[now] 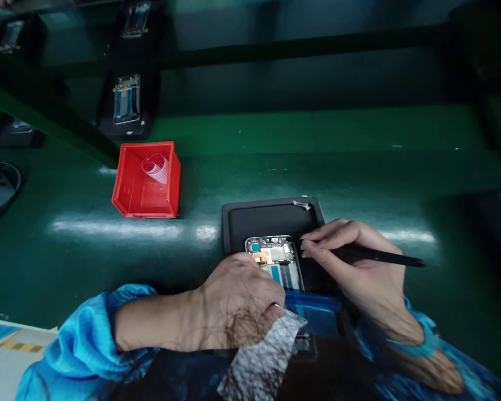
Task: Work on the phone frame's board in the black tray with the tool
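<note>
A smartphone frame with its circuit board exposed (274,257) lies on a black rubber mat (267,217). My left hand (240,298) sits over the phone's lower part, hiding part of it. A crinkled silvery film (262,356) hangs from beneath its fingers, apparently gripped there. My right hand (353,262) holds a slim black spudger (384,256) like a pen, with its fingertips just right of the phone's upper edge. The tool's working tip is hidden by those fingers. A blue plastic sheet (313,311) lies just below the phone.
A red plastic bin (125,189) holding a curled strip of film (156,168) stands left of the mat on the green bench. Further back, black trays hold other phone frames (127,99). A steel-edged shelf rail crosses above. White packaging (12,356) sits at the lower left.
</note>
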Action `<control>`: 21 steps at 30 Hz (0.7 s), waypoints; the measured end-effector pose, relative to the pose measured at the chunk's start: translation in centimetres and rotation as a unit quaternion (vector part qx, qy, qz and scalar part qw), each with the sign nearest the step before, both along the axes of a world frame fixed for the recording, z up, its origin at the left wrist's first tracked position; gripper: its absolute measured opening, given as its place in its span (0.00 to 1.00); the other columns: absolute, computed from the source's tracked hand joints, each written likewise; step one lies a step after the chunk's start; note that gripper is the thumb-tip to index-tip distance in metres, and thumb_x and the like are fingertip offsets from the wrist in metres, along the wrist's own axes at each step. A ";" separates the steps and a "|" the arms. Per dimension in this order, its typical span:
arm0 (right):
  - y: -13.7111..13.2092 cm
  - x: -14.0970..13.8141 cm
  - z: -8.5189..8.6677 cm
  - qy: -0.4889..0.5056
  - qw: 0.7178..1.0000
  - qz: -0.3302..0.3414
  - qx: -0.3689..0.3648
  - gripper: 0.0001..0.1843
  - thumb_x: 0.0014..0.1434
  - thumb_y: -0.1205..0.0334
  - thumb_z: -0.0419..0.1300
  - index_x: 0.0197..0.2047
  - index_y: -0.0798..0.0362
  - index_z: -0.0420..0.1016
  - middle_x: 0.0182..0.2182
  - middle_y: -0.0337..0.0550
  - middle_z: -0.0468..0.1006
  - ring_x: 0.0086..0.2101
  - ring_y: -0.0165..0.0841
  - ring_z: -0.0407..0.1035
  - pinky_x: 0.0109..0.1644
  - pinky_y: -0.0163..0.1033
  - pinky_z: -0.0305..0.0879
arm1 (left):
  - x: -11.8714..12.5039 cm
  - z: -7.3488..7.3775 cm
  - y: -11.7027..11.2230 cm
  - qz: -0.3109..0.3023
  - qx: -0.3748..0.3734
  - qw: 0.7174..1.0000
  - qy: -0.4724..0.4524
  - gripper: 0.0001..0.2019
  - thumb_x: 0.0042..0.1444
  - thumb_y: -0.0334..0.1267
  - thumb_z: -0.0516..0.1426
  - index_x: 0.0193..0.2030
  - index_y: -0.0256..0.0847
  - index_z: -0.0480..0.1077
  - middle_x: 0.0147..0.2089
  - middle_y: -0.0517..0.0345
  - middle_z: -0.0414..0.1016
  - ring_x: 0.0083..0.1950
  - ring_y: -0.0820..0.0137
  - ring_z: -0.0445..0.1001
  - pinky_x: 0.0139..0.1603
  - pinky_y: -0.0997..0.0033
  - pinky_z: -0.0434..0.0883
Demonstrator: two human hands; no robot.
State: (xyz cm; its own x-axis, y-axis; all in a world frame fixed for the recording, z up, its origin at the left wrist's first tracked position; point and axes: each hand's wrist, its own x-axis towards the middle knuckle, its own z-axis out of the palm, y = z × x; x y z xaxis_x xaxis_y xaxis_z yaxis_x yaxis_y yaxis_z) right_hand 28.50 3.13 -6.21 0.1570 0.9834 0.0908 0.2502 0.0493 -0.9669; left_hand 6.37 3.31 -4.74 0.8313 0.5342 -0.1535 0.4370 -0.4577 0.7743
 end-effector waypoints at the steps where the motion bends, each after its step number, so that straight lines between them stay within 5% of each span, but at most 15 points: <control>1: 0.0 0.1 -0.2 0.008 1.000 -0.006 0.003 0.13 0.54 0.64 0.75 0.27 0.44 0.76 0.29 0.36 0.85 0.27 0.36 0.81 0.31 0.43 0.80 | -0.1 0.1 0.1 0.001 -0.013 1.000 -0.007 0.11 0.63 0.37 0.60 0.28 0.45 0.70 0.28 0.64 0.82 0.30 0.68 0.78 0.54 0.59 0.71; 5: -1.1 1.5 -0.2 0.007 0.996 -0.076 0.042 0.04 0.63 0.59 0.68 0.39 0.38 0.78 0.37 0.38 0.85 0.29 0.39 0.81 0.33 0.50 0.82 | -1.7 1.5 0.3 0.003 -0.059 0.997 -0.044 0.09 0.66 0.40 0.59 0.32 0.46 0.74 0.30 0.69 0.84 0.32 0.72 0.80 0.58 0.66 0.71; 8: -3.4 3.0 0.2 -0.076 0.991 -0.106 0.037 0.09 0.62 0.59 0.68 0.42 0.32 0.83 0.36 0.40 0.85 0.35 0.47 0.82 0.43 0.61 0.83 | -4.0 3.0 -0.2 0.040 -0.095 0.993 -0.063 0.07 0.68 0.39 0.61 0.36 0.48 0.77 0.36 0.73 0.87 0.34 0.78 0.82 0.68 0.73 0.68; 11: -6.1 3.6 0.1 -0.152 0.986 -0.069 -0.014 0.15 0.54 0.56 0.71 0.45 0.26 0.87 0.36 0.43 0.85 0.35 0.57 0.83 0.38 0.67 0.85 | -6.1 3.6 -1.4 0.110 -0.112 0.986 -0.062 0.11 0.66 0.46 0.63 0.33 0.47 0.76 0.33 0.72 0.86 0.32 0.77 0.83 0.76 0.69 0.65; 17: -9.3 2.4 -1.3 -0.152 0.986 0.007 -0.070 0.17 0.46 0.44 0.69 0.41 0.14 0.84 0.30 0.39 0.85 0.26 0.59 0.83 0.25 0.57 0.85 | -7.6 2.3 -4.2 0.171 -0.145 0.974 -0.040 0.09 0.61 0.47 0.62 0.31 0.49 0.77 0.33 0.70 0.87 0.31 0.71 0.84 0.86 0.52 0.47; 21: -10.1 2.5 -1.8 -0.137 0.985 0.005 -0.103 0.21 0.42 0.42 0.70 0.42 0.11 0.84 0.31 0.39 0.87 0.30 0.64 0.84 0.30 0.58 0.87 | -7.5 0.3 -5.3 0.141 -0.149 0.978 -0.050 0.03 0.50 0.42 0.67 0.31 0.51 0.78 0.32 0.70 0.88 0.31 0.68 0.85 0.83 0.54 0.55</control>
